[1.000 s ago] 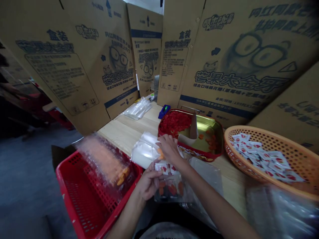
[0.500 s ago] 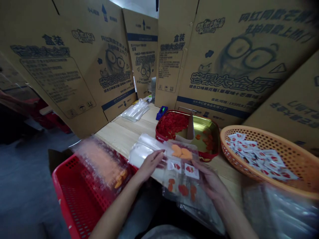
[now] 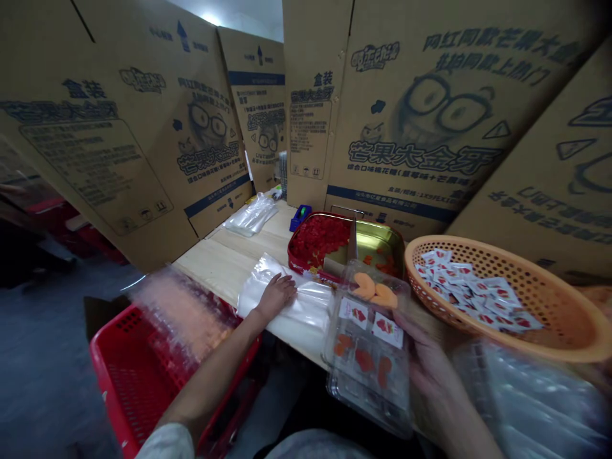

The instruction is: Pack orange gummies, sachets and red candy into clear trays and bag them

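My right hand [image 3: 428, 370] holds a clear plastic clamshell tray [image 3: 368, 344] from its right side, above the table's front edge. Orange pieces, two small red-and-white sachets and red pieces lie inside it. My left hand [image 3: 276, 294] rests with fingers bent on a stack of clear plastic bags [image 3: 291, 299] on the wooden table [image 3: 224, 255]. Behind the tray stands a red tin [image 3: 349, 245] with red pieces on its left side and a few orange-red ones on its right.
An orange woven basket [image 3: 497, 299] of sachets sits at the right. A red plastic crate [image 3: 143, 370] with filled clear packs stands left of the table. Printed cardboard boxes [image 3: 421, 115] wall the back. More clear bags [image 3: 248, 213] and a blue tape dispenser [image 3: 300, 217] lie farther back.
The clamshell tray has gone from both hands to my right hand alone and shifted right. My left hand let go and moved onto the stack of clear bags.
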Demonstrator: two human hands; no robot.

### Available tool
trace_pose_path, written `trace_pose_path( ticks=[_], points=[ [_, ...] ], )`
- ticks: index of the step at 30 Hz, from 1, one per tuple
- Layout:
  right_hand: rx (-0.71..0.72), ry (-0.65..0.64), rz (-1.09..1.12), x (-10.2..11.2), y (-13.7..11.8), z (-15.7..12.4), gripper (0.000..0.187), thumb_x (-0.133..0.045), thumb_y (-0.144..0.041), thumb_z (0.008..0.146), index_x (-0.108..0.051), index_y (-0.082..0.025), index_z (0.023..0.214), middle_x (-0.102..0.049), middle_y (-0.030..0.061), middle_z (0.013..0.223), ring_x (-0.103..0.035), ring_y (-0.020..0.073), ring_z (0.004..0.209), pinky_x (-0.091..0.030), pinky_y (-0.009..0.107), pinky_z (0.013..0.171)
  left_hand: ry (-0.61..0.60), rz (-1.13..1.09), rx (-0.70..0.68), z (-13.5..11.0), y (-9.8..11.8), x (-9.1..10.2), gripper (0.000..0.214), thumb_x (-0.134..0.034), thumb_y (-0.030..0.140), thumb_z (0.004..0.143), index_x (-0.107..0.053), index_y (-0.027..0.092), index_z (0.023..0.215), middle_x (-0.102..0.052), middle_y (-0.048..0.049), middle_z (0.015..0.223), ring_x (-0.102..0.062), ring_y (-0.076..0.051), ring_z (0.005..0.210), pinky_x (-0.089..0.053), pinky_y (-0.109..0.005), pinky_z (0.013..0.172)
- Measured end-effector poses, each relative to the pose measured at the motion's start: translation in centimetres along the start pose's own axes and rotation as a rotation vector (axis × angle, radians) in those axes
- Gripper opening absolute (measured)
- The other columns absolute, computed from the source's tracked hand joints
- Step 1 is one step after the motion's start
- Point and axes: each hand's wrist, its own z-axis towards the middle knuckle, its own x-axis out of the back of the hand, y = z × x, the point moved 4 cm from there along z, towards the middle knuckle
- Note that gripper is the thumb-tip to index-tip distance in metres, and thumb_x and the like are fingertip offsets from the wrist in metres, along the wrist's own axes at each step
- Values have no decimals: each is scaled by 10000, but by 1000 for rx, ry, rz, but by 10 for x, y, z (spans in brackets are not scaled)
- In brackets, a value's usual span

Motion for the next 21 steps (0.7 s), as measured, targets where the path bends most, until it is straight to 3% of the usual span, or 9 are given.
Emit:
trace_pose_path(
  ticks=[3, 8, 11, 15, 18, 21],
  points=[
    [20, 34, 41, 5, -1, -1, 236, -703, -241, 650, -703, -152, 868, -717, 85, 848, -677, 235, 732, -553, 364, 711, 87, 37, 5, -2, 8, 15, 181, -471, 184, 849, -650, 191, 829, -665, -68, 1085, -522, -191, 1144, -286, -437, 1049],
    [95, 112, 115, 10, -5, -5, 257, -701, -234, 639, -690, -192, 892, -719, 45, 847, -672, 236, 801, -552, 370, 743, 272, 36, 42, -6, 29, 61, 156, -453, 226, 862, -597, 181, 821, -604, -105, 1192, -503, -219, 1168, -254, -496, 1052],
    [138, 70, 121, 5, -3, -5, 270, -721, -253, 624, -684, -213, 888, -717, 25, 851, -663, 242, 840, -546, 384, 766, 358, -7, 69, -11, 47, 82, 143, -427, 231, 875, -561, 188, 848, -618, -103, 1159, -515, -191, 1155, -311, -458, 1029],
    [169, -56, 59, -17, 5, -4, 259, -746, -299, 620, -686, -221, 860, -716, 10, 836, -667, 222, 771, -543, 377, 755, 439, -141, 153, -23, 75, 86, 126, -423, 238, 874, -539, 188, 876, -608, -122, 1156, -564, -170, 1086, -455, -334, 888],
    [163, -111, 42, -39, 12, -5, 215, -784, -242, 574, -683, -205, 760, -708, -13, 745, -653, 161, 646, -546, 276, 648, 440, -429, 268, -33, 93, 77, 132, -454, 260, 853, -562, 190, 880, -583, -110, 1199, -548, -200, 1106, -452, -341, 884],
    [107, -159, 33, -57, 19, -7, 270, -799, -185, 540, -683, -188, 783, -704, -14, 726, -630, 133, 571, -514, 214, 522, 383, -725, 386, -40, 102, 68, 195, -493, 314, 823, -583, 211, 962, -571, -75, 1223, -520, -229, 1125, -443, -351, 883]
  ],
)
